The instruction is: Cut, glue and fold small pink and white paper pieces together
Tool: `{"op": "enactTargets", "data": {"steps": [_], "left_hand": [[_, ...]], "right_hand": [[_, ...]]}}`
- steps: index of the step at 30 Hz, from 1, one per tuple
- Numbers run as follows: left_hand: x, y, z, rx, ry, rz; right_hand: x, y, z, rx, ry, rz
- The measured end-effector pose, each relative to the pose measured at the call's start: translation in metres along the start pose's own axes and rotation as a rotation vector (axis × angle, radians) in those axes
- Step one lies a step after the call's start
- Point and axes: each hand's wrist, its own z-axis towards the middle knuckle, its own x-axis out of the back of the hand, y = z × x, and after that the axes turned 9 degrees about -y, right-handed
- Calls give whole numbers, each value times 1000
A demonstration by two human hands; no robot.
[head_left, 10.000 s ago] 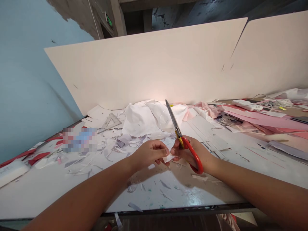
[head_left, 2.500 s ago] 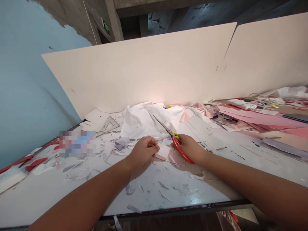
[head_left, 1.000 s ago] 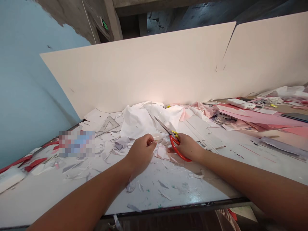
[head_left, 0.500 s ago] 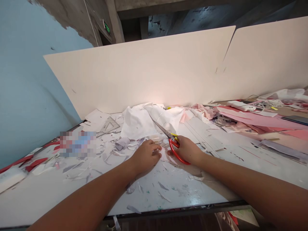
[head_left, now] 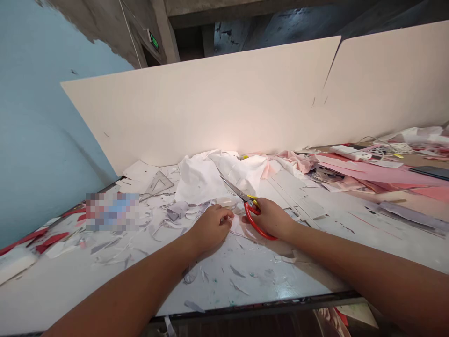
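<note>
1. Scissors point(head_left: 242, 194): dull-sheened metal at the cutting end, glossy red plastic at the grip.
2. Tabletop point(head_left: 259, 276): smooth, glossy white.
3. White cloth point(head_left: 201, 180): matt, creased.
4. Board point(head_left: 196, 107): smooth, matt.
5. Blue wall point(head_left: 35, 131): matt paint.
6. Pillar point(head_left: 163, 35): rough, bare concrete.
7. Triangle ruler point(head_left: 168, 184): clear plastic.

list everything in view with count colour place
table: 1, white, foreground
scissors: 1, red, yellow and grey, centre
pale bits: count unclear, pinkish, beside scissors
crumpled sheet: 1, white, back centre
set square: 1, clear, back left
scraps: many, white and grey, on table
red pieces: several, red, far left
pink sheets: several, pink, right
power strip: 1, white, back right
cables: several, white, back right
slab: 1, dark, right edge
panels: 2, cream, behind table
wall: 1, blue, left
sign: 1, green, upper left
left hand: 1, bare, centre
right hand: 1, bare, holding scissors
</note>
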Motion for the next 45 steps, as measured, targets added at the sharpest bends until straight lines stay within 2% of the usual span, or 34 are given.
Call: {"op": "enactTargets", "data": {"steps": [2,6,12,19,24,28,31,33,37,41,45], "left_hand": [[-1,4,0,14,27,36],[-2,10,-1,47,8,91],[-1,10,-1,57,-1,81],[-1,11,-1,55,-1,71],[-1,9,-2,57,-4,49],[-2,9,-2,61,9,51],[-3,9,-2,51,25,73],[-4,9,-2,34,35,92],[-5,8,-2,32,36,111],[-5,9,-2,37,38,118],[-4,11,-3,29,37,138]], "right_hand": [[2,2,3,4,-14,37],[16,3,4,1,-40,40],[41,13,6,-93,42,-229],[48,24,11,-156,-36,-402],[53,14,2,-118,53,-488],[46,1,-10,40,128,-521],[28,-9,-17,297,34,-464],[17,-13,-18,382,-29,-461],[5,-18,-12,289,-90,-476],[6,-25,-3,219,-141,-465],[7,-33,1,212,-168,-439]]}}
